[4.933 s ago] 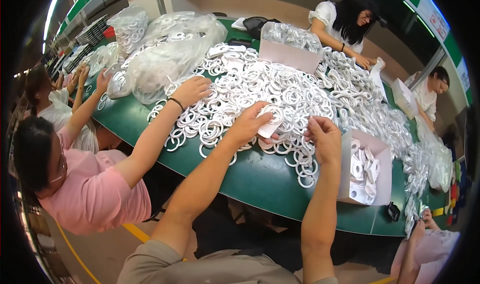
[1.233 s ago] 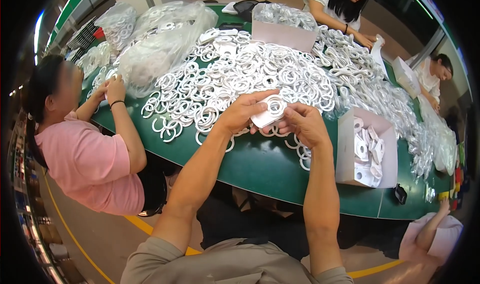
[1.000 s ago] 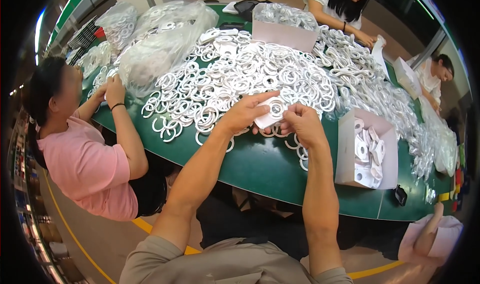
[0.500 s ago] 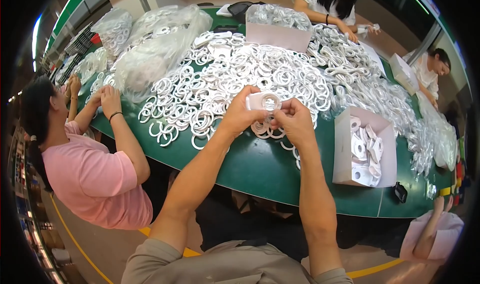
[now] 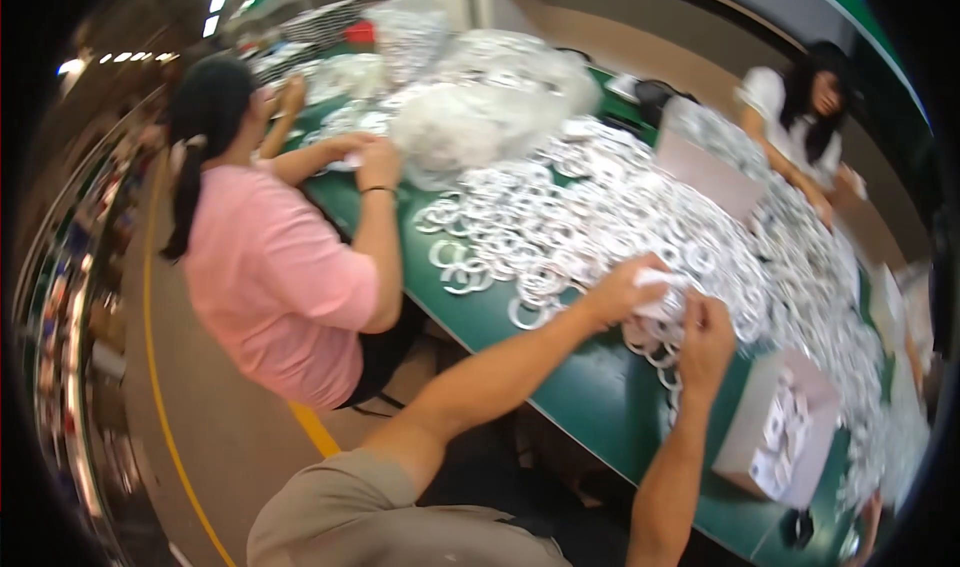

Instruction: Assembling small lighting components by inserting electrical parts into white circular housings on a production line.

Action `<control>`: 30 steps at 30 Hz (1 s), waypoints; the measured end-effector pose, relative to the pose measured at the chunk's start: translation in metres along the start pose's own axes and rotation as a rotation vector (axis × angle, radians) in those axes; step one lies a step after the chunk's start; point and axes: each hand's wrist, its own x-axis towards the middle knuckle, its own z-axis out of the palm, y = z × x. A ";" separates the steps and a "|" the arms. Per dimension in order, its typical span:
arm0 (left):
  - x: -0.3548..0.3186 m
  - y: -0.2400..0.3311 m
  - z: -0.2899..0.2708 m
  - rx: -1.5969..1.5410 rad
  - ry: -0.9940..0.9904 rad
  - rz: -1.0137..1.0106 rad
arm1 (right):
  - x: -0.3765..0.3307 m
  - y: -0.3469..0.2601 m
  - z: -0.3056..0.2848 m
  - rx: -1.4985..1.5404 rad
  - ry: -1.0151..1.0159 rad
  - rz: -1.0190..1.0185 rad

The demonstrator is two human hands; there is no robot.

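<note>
My left hand (image 5: 622, 289) and my right hand (image 5: 706, 331) meet over the near edge of a green table (image 5: 590, 397). Between them they grip a small white piece (image 5: 658, 293), a ring with a bit of white wrapping, blurred here. Under and beyond the hands lies a wide heap of white rings (image 5: 560, 237).
A person in a pink shirt (image 5: 270, 277) sits at my left with both hands on the table. Clear bags of rings (image 5: 480, 107) are piled behind. A small open box (image 5: 775, 437) with packed pieces stands right of my hands. A person in white (image 5: 800, 127) works opposite.
The view has swung left and tilted, so the person in pink now fills the left. My hands stay together on the white piece, lower over the table edge.
</note>
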 end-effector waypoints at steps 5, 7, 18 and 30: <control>-0.016 0.022 -0.007 -0.048 -0.188 0.155 | -0.001 -0.005 -0.003 0.318 -0.205 0.251; -0.017 0.021 -0.009 -0.028 -0.219 0.181 | -0.002 -0.009 -0.006 0.290 -0.259 0.209; 0.001 -0.003 -0.018 -0.213 -0.145 0.126 | 0.001 0.008 -0.020 0.217 -0.129 0.310; 0.005 0.011 -0.032 -0.244 0.416 0.364 | -0.019 0.008 -0.065 1.367 0.601 0.554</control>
